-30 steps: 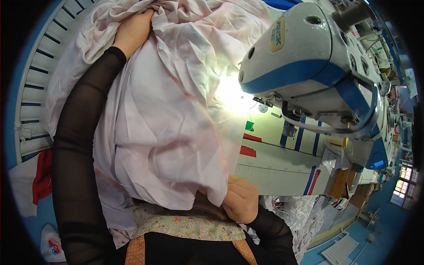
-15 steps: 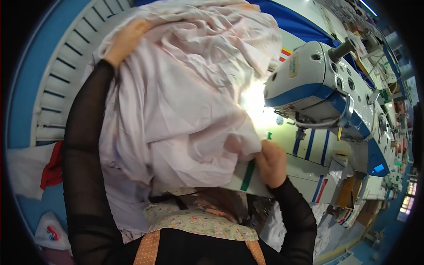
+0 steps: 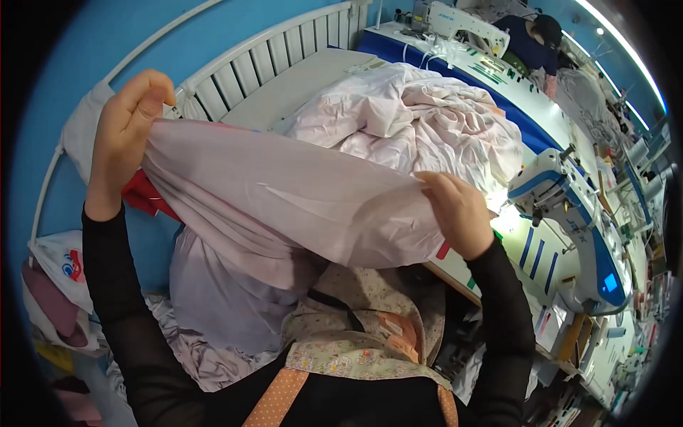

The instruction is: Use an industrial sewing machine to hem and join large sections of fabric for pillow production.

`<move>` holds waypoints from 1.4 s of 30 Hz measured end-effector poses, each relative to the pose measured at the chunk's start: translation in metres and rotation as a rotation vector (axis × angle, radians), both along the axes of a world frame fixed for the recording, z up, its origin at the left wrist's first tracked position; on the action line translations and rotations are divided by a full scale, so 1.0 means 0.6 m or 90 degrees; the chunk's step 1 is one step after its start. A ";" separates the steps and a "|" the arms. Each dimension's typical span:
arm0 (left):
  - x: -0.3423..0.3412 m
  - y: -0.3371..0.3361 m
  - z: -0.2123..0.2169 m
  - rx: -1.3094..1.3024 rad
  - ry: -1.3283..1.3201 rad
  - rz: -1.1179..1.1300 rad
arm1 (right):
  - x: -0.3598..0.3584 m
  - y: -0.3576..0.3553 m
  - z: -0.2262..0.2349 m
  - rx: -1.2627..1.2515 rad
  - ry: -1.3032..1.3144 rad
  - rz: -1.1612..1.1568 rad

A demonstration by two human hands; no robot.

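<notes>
A stretch of pale pink fabric (image 3: 284,178) hangs between my two raised hands. My left hand (image 3: 128,128) is closed on its upper left corner, thumb against the fingers. On the right, my right hand (image 3: 459,213) grips the cloth's edge, its fingertips bent over the top. From the left corner the fabric falls in folds toward my lap, where a lilac-grey part (image 3: 228,292) hangs down. A large crumpled heap of pale pink cloth (image 3: 420,128) lies on the table beyond. To its right stands a white and blue sewing machine (image 3: 569,206) with its lamp lit.
A white slatted rail (image 3: 277,50) borders the table's far left side. Another sewing machine (image 3: 462,28) stands at the back, near a person (image 3: 530,43) in dark clothes. White bags (image 3: 60,260) hang at the left wall. More cloth (image 3: 206,349) lies low beside me.
Both hands have lifted a cloth edge off the heap and stretched it between them. My left hand came nearer and left; the view has tilted up, showing more of the room.
</notes>
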State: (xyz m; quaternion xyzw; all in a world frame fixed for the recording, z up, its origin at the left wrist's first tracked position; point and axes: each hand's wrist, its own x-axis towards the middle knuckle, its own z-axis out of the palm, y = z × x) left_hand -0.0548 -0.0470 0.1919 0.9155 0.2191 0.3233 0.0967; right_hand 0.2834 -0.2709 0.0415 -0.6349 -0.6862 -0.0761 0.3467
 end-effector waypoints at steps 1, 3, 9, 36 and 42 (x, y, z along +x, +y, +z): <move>-0.014 -0.015 0.005 0.002 -0.005 0.004 | -0.025 0.008 0.008 0.011 -0.011 0.035; -0.024 -0.033 0.017 -0.040 0.007 -0.045 | -0.080 0.003 0.039 0.049 -0.050 0.027; -0.010 -0.106 0.017 -0.001 -0.241 -0.126 | -0.171 -0.081 0.043 0.064 -0.110 -0.074; 0.635 0.027 -0.475 -0.037 0.211 -0.164 | -0.132 -0.338 -0.367 -0.198 0.703 -0.266; 0.662 0.033 -0.498 0.057 0.169 -0.108 | -0.093 -0.317 -0.363 -0.200 0.665 -0.243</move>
